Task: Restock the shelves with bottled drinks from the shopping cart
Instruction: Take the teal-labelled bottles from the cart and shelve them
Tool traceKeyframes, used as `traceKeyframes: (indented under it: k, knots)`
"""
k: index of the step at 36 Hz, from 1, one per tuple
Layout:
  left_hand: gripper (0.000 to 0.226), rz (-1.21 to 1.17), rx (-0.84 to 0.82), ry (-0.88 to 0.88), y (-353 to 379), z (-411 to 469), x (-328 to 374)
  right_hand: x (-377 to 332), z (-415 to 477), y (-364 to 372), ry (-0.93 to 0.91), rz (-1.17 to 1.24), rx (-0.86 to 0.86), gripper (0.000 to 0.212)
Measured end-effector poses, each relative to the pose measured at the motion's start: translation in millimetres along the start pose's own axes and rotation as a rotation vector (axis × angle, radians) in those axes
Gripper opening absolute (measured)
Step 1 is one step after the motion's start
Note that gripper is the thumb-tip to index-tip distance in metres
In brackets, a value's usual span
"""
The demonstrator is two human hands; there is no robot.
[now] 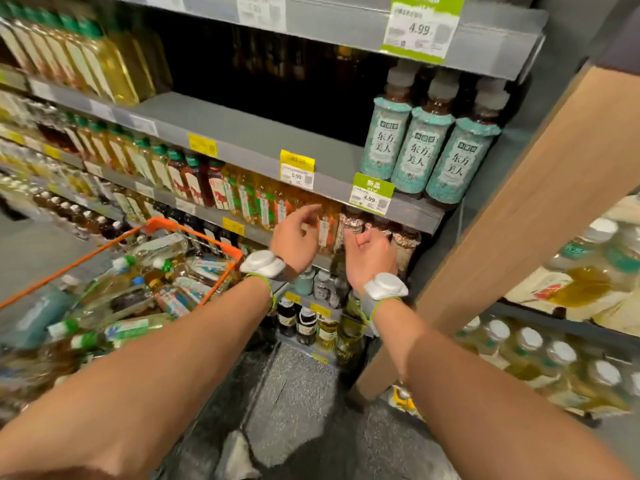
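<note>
My left hand [298,237] hovers with loosely curled fingers in front of amber tea bottles [263,206] on a grey shelf [412,216], holding nothing. Beside it, my right hand [372,252] is also loosely curled and holds nothing, just in front of dark bottles with patterned labels [353,226] on that shelf row. The orange-rimmed shopping cart [207,237] stands at the left, filled with several bottled drinks [138,292] lying on their sides. Three teal-labelled bottles [415,150] stand on the shelf above, at its right end.
The shelf beside the teal bottles has a wide dark gap [263,98]. A wooden post [519,216] rises at the right, with stacked bottle packs [540,355] behind it. Lower shelves hold small bottles [304,320]. Grey floor [298,393] lies below my arms.
</note>
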State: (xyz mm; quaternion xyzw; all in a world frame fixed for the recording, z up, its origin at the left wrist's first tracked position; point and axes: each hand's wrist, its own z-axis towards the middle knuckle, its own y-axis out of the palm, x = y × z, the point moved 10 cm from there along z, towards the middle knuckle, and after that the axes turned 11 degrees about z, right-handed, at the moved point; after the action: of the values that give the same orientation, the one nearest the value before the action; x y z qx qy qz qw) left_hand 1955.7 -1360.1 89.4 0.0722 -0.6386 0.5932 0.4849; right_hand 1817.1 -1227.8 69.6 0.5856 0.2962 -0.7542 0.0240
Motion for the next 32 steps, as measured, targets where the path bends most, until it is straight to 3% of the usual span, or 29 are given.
traceKeyframes:
  k: [2, 8, 11, 27, 32]
  knots:
    - [0.049, 0.025, 0.054, -0.100, -27, -16, -48, -9, -25, 50, -0.018, -0.014, -0.134, 0.034]
    - [0.048, 0.065, 0.078, -0.205, -48, -34, -83, -21, -47, 95, -0.076, -0.048, -0.204, 0.044]
    - [0.048, 0.051, 0.179, -0.337, -95, -49, -146, -49, -80, 163, -0.126, -0.025, -0.338, 0.046]
    - [0.040, 0.124, 0.263, -0.696, -235, -124, -380, -139, -223, 412, -0.213, 0.006, -0.698, 0.029]
    - [0.034, 0.124, 0.297, -0.781, -252, -145, -424, -145, -256, 456, -0.237, -0.036, -0.826, 0.027]
